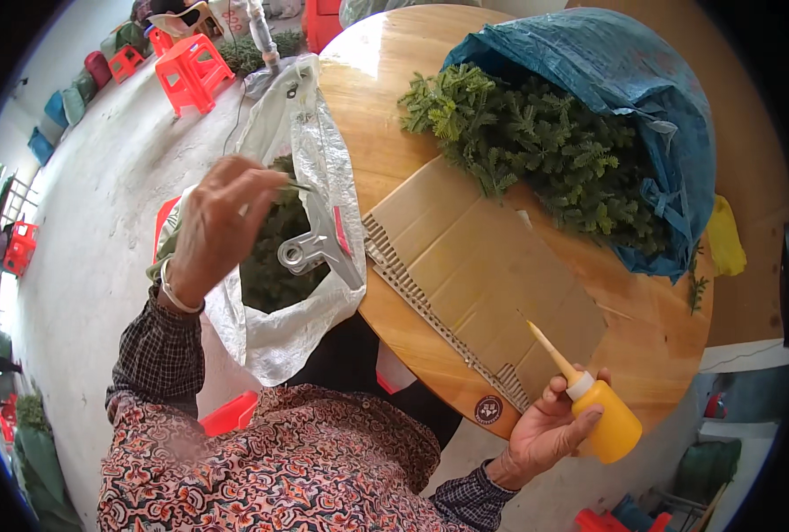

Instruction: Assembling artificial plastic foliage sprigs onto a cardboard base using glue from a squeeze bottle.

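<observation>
My right hand (554, 430) is wrapped round a yellow squeeze bottle (614, 424) with a long tapered nozzle, which points up and left over the cardboard (501, 275). My left hand (222, 217) is raised above a white woven sack (328, 151), its fingers pinched on a thin green piece (301, 184) that looks like a sprig end. Dark green sprigs (275, 266) fill the open sack below. A large metal clip (328, 244) grips the sack's edge at the round table's rim.
A blue plastic bag (598, 62) lies on the round wooden table (386, 115), spilling green fir-like sprigs (545, 142). Something yellow (725, 235) hangs at the right edge. Red stools (192, 73) stand on the floor; another person's arm (260, 35) shows at the top.
</observation>
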A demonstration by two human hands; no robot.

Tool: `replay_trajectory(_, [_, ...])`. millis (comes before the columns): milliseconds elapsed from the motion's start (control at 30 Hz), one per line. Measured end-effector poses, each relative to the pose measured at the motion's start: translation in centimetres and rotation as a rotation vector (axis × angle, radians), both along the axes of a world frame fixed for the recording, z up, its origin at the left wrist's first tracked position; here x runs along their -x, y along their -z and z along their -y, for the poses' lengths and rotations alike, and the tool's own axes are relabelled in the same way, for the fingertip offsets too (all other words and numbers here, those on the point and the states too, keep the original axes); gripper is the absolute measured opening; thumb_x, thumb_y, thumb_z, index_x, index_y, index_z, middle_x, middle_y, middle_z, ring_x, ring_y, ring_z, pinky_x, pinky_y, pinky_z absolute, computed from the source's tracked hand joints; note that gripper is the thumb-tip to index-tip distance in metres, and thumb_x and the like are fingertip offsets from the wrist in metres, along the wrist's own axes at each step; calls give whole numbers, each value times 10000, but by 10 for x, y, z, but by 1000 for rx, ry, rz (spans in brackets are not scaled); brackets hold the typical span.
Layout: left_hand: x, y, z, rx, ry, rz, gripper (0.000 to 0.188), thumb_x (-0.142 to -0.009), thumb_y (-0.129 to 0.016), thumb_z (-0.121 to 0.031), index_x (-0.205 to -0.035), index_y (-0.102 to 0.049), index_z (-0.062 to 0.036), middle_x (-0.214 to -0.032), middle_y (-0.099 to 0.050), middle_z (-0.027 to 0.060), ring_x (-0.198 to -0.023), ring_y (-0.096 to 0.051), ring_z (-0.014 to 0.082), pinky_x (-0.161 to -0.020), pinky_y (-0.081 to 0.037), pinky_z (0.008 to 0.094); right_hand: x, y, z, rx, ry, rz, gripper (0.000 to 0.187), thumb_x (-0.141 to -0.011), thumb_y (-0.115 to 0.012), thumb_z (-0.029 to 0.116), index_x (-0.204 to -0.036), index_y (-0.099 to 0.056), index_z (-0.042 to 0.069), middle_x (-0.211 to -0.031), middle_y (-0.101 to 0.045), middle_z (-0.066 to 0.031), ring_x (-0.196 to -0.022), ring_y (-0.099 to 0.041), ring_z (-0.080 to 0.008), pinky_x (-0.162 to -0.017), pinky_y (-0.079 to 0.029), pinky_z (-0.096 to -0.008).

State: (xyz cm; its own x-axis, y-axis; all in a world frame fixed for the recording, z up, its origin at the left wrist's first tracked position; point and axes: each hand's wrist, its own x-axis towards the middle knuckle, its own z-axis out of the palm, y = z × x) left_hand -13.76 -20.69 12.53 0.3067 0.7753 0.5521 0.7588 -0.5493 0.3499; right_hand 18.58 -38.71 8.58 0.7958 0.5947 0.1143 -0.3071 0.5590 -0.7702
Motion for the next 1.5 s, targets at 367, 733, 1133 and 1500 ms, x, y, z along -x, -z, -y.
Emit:
replay_trajectory(367, [-43, -3, -39, -123, 101, -217, 205, -758, -657, -40, -961, -660, -72, -867, -594, 40, -667, -556, 170, -596, -489, 305, -45, -25, -5, -45, -202, 5, 625, -847, -680, 334, -1318, -394, 39, -1084, -558, -178, -749, -618, -181, -632, -523, -179])
replay_trajectory(733, [-203, 24, -82, -572, 552, -466, 109, -774, -623, -94, -883, -627, -94, -829, -457, 36, -688, -416, 130, -518, -399, 247, -35, -7, 1, -61, -237, -120, 544, -890, -624, 344, -1292, -410, 47, -1072, -568, -157, -736, -614, -164, -559, -513, -180])
replay_trajectory(1133, [-167, 55, 33, -261, 713, -88, 149, -740, -654, -93, -886, -630, -105, -854, -474, 35, -714, -447, 128, -548, -415, 247, -42, 10, 0, -58, -134, -177, 595, -869, -646, 362, -1309, -406, 41, -1061, -576, -185, -718, -628, -184, -565, -515, -184])
replay_trajectory(1500, [-187, 56, -8, -248, 744, -94, 264, -730, -663, -96, -994, -649, -83, -977, -558, 66, -901, -507, 203, -772, -458, 318, -52, 20, 4, -63, -139, -175, 617, -859, -656, 366, -1308, -395, 33, -1080, -567, -201, -797, -644, -218, -590, -538, -198])
